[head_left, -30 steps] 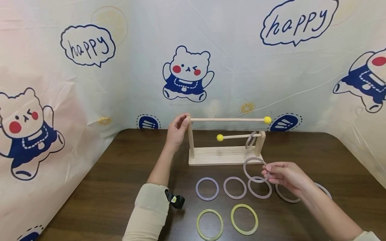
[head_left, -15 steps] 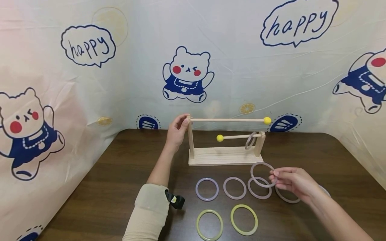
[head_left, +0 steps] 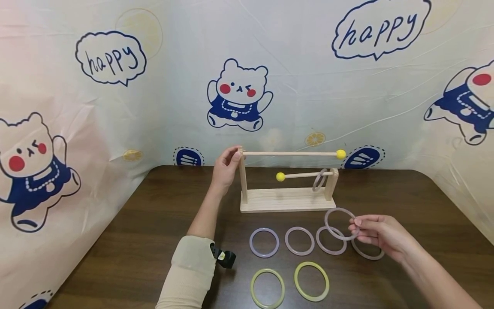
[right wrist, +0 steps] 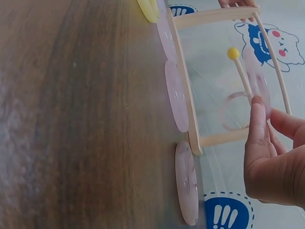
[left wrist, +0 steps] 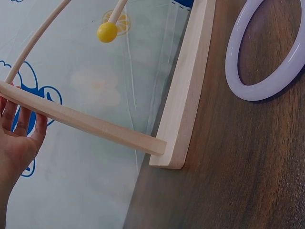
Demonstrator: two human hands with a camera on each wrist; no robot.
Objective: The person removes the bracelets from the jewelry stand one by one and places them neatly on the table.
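Note:
My left hand (head_left: 225, 169) grips the top of the left post of a wooden ring stand (head_left: 285, 200); in the left wrist view the fingers (left wrist: 21, 124) lie behind that post (left wrist: 86, 119). A translucent pale purple ring (head_left: 338, 209) is pinched between thumb and fingers of my right hand (head_left: 386, 234), raised in front of the stand's right end. The stand has an upper rod (head_left: 289, 153) and a shorter lower rod (head_left: 301, 175), each tipped with a yellow ball. Another pale ring (head_left: 315, 180) hangs on the lower rod near its post.
On the dark wooden table (head_left: 154, 240) lie a blue-purple ring (head_left: 251, 243), a pinkish ring (head_left: 286, 241), and two more pale rings partly behind the held ring and right hand. Nearer sit two yellow-green rings (head_left: 252, 288). A printed cloth (head_left: 173, 107) hangs behind.
My right hand has drawn the held ring to the right and slightly nearer, away from the stand. A ring seen at far right earlier is now hidden behind the forearm. My left hand stays put.

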